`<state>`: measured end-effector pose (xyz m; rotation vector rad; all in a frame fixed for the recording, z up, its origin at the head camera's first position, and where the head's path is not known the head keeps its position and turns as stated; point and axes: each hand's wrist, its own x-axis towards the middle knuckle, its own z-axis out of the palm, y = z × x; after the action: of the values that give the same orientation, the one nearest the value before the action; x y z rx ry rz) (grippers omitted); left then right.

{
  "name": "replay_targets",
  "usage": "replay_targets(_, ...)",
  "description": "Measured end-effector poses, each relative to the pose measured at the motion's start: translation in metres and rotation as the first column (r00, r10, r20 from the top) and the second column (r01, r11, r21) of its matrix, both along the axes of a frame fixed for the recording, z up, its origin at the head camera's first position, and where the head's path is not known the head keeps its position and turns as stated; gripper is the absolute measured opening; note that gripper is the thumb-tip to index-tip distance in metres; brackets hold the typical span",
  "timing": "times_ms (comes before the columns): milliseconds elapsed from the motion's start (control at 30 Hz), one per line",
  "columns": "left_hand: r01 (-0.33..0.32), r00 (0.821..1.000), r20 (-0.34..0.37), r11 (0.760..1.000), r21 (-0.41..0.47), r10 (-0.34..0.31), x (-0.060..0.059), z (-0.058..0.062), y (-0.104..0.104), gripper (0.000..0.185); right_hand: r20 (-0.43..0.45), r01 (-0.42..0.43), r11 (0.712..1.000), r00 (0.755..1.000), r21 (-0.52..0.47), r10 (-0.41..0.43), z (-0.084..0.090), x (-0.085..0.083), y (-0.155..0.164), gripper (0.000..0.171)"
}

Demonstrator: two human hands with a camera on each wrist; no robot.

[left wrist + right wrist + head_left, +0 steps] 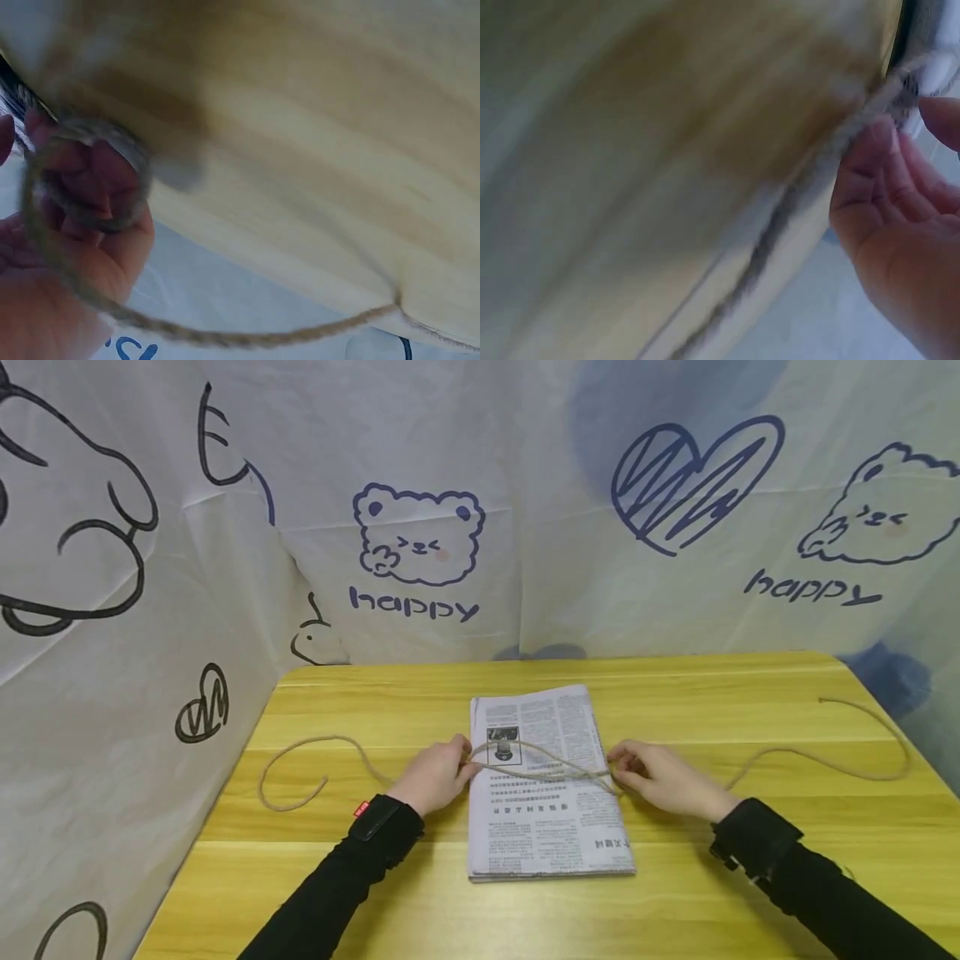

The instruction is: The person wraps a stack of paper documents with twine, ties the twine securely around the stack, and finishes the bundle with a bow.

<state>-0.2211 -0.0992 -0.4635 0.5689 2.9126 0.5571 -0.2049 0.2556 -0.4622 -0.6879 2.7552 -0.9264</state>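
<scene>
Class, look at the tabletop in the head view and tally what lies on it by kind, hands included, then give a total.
Folded newspaper: 1
Rope: 1, laid across the newspaper with its ends trailing off to both sides
Hands: 2, the left hand and the right hand, each at the rope by an edge of the newspaper
Total: 4, all on the yellow wooden table

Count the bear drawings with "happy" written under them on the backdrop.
2: one bear drawing on the cloth behind the folded newspaper, another bear drawing at the far right. Partial outlines at left may be others.
</scene>
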Motion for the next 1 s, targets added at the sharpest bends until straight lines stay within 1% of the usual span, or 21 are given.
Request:
replay_targets(100,0.013,1.0,-0.021,0.999,0.034,-0.013,0.0,-0.003,-0.001,0.023,0.004,-0.002,1.0,1.0,-0.019,0.002,-0.003,-0.001,-0.005,0.017)
replay_targets(233,0.008,1.0,-0.025,0.998,0.069,-0.006,0.0,-0.005,-0.002,0.016,0.0,0.036,0.997,0.999,-0.07,-0.036,-0.003,-0.002,-0.007,0.01)
replay_targets(333,-0.011,1.0,-0.01,0.997,0.079,0.012,0.001,-0.003,-0.004,0.015,-0.001,0.092,0.99,0.996,-0.108,-0.093,-0.003,-0.002,-0.005,0.012)
replay_targets(400,-0.021,1.0,-0.003,0.997,0.078,0.021,0.001,-0.002,-0.004,0.016,0.002,0.129,0.986,0.992,-0.11,-0.129,-0.002,-0.002,-0.004,0.016)
replay_targets(433,-0.025,1.0,-0.001,0.997,0.075,0.025,0.002,-0.002,-0.004,0.016,0.016,0.136,0.985,0.991,-0.108,-0.135,-0.002,-0.002,-0.003,0.019)
replay_targets(533,-0.031,0.999,0.01,0.997,0.069,0.031,0.003,0.0,-0.003,0.018,0.068,0.103,0.99,0.993,-0.097,-0.097,-0.002,0.0,-0.003,0.031)
replay_targets(633,-0.034,0.999,0.018,0.997,0.066,0.033,0.003,0.0,-0.002,0.018,0.106,0.05,0.994,0.994,-0.095,-0.04,-0.003,0.002,-0.006,0.032)
replay_targets(700,-0.035,0.999,0.021,0.997,0.069,0.034,0.003,-0.001,-0.002,0.017,0.095,0.033,0.995,0.995,-0.093,-0.024,-0.004,0.003,-0.007,0.025)
replay_targets(800,-0.037,0.999,0.024,0.997,0.072,0.035,0.003,0.0,-0.001,0.017,0.075,0.036,0.995,0.997,-0.091,-0.029,-0.004,0.005,-0.007,0.018)
replay_targets(900,-0.04,0.999,0.025,0.997,0.073,0.038,0.003,0.0,0.0,0.017,0.073,0.038,0.994,0.997,-0.099,-0.031,-0.003,0.007,-0.007,0.021)
replay_targets(1000,-0.045,0.999,0.023,0.996,0.072,0.043,0.003,-0.001,0.0,0.018,0.069,0.011,0.993,0.998,-0.114,-0.004,-0.002,0.011,-0.009,0.024)
